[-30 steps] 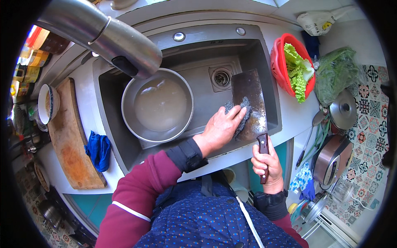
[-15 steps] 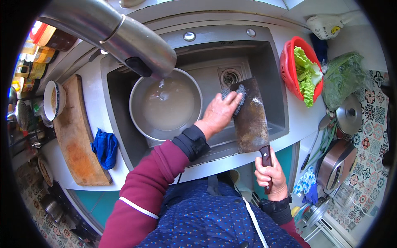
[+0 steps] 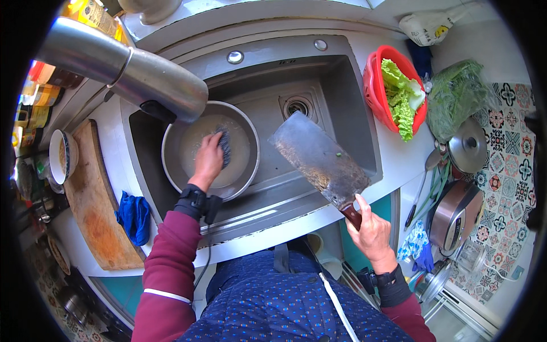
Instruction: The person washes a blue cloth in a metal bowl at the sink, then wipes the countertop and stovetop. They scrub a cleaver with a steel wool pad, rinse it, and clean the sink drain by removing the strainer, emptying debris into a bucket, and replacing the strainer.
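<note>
My left hand (image 3: 208, 159) reaches into a round metal basin (image 3: 254, 162) of cloudy water, its fingers closed on a grey scouring pad (image 3: 224, 149). The basin stands in the left part of a grey sink (image 3: 356, 114). In my right hand (image 3: 371, 231) is the dark handle of a cleaver (image 3: 322, 162), held slanting over the sink's front right part. Its broad blade points up and left toward the drain (image 3: 297, 106). Brown stains cover much of the blade near the handle, and a small green scrap clings to it.
A thick metal faucet (image 3: 156, 85) overhangs the basin's back left. Left of the sink are a wooden cutting board (image 3: 99, 211), a bowl (image 3: 61, 157) and a blue cloth (image 3: 134, 218). A red colander (image 3: 373, 85) with lettuce (image 3: 403, 94) and bagged greens (image 3: 458, 97) stand right.
My left hand has moved the scouring pad left from the blade into the basin. The cleaver has tilted, its blade end swinging leftward, and its flat looks wetter. The view has shifted slightly.
</note>
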Demonstrator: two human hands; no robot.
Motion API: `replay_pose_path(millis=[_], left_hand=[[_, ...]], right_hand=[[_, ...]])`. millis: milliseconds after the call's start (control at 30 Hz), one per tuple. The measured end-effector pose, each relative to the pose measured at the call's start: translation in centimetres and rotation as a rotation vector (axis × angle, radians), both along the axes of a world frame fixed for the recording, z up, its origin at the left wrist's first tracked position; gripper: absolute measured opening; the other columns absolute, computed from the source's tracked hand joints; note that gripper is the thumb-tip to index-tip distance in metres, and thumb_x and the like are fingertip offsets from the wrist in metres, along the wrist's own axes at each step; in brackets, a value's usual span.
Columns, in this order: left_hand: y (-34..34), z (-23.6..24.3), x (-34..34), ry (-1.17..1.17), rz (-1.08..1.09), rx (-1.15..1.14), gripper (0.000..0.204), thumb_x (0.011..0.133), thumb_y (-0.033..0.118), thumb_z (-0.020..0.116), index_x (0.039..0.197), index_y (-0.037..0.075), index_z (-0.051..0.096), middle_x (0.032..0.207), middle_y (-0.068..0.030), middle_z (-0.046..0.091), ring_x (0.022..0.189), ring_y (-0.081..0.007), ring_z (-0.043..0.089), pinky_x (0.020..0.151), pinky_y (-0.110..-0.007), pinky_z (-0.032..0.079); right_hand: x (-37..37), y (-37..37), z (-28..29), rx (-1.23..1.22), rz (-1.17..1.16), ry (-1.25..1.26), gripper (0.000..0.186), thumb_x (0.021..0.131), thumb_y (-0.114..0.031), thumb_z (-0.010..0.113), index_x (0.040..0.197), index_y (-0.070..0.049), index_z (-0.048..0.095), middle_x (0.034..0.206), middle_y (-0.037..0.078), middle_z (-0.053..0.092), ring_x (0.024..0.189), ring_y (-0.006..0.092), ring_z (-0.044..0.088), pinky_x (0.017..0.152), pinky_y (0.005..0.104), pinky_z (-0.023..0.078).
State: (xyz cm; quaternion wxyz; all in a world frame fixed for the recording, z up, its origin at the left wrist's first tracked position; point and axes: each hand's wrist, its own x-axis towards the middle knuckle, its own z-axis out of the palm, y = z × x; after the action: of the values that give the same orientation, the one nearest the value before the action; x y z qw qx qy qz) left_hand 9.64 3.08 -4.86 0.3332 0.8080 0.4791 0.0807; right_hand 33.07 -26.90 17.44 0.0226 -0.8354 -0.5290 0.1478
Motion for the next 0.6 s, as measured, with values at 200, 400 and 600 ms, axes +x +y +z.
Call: replay_pose_path(millis=[200,400,600], left_hand=[[-0.5,-4.9,-4.7,0.473,-0.155,-0.073,0.047,0.082,0.009,0.059,0.129,0.013,0.051,0.125,-0.0149,0.053,0.106,-0.0385,0.058,0.089,-0.047,0.048],[0.6,-4.1,-3.3,0.204,-0.017,-0.168,0.044,0.077,0.01,0.062,0.12,0.011,0.058,0.119,-0.0163,0.057,0.108,-0.0363,0.057,0.092,-0.042,0.047],[-6.2,7.3,3.4,-0.396,-0.193,-0.144,0.039,0.077,0.003,0.055,0.116,0.009,0.061,0.115,-0.0153,0.058,0.103,-0.0343,0.059,0.088,-0.039,0.05]], right_hand=[[1.0,0.3,-1.8,-0.084,0.005,-0.09,0.061,0.069,-0.015,0.078,0.124,-0.002,0.054,0.103,0.014,0.067,0.09,0.0293,0.066,0.076,0.0383,0.053],[0.7,0.4,-4.2,-0.098,-0.175,0.184,0.061,0.072,-0.019,0.078,0.126,-0.003,0.056,0.12,0.018,0.063,0.106,0.0323,0.063,0.09,0.0348,0.051],[1.4,1.2,-6.0,-0.071,-0.659,0.925,0.067,0.073,-0.018,0.077,0.133,-0.005,0.049,0.125,0.017,0.06,0.108,0.033,0.061,0.091,0.0377,0.05]])
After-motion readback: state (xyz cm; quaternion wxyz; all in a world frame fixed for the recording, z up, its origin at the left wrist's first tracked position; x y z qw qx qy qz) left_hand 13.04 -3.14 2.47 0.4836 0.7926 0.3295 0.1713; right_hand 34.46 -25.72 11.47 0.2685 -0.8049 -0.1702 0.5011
